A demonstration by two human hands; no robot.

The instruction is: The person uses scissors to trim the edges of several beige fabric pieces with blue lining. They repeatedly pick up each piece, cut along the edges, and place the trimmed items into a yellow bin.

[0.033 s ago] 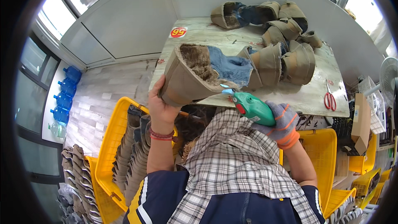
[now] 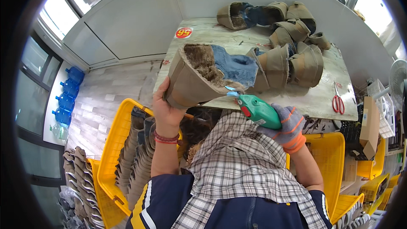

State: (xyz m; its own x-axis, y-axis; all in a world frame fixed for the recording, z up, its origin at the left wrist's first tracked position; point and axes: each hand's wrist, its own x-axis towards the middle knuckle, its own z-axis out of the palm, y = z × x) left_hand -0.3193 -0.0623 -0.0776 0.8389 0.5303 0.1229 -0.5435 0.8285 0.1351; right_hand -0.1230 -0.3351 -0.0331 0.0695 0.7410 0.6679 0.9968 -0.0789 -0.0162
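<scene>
Tan boot upper (image 2: 193, 80) with brown fur lining and a blue fabric panel, held tilted above the near edge of the table (image 2: 271, 101), its open mouth turned up and toward twelve o'clock. Gripped at its lower left corner by the bare left hand (image 2: 166, 110), fingers wrapped around the tan outer side, thumb on the near face; red bead bracelet (image 2: 166, 138) on that wrist. At four o'clock from the upper, a green handheld electric cutter (image 2: 258, 111), its pale blue tip touching the upper's fur-lined edge. Clasped tight around the cutter's rear, the right hand (image 2: 289, 125) in a grey knit glove with orange cuff.

Beyond the upper, at one to two o'clock, a cluster of similar tan boot uppers (image 2: 292, 59) standing and lying on the table, several more at twelve o'clock by the far edge. Red-handled scissors (image 2: 338, 101) flat on the table at three o'clock, well apart from the hands. A red and yellow sticker (image 2: 183, 32) near the table's far left corner.

Below the left hand, at seven o'clock, a yellow plastic crate (image 2: 112, 144) packed with stacked brown pieces. Another yellow crate (image 2: 328, 157) at four o'clock under the right forearm. Blue water bottles (image 2: 68, 97) lined up on the floor at nine o'clock. A white fan (image 2: 396, 80) at the three o'clock rim.
</scene>
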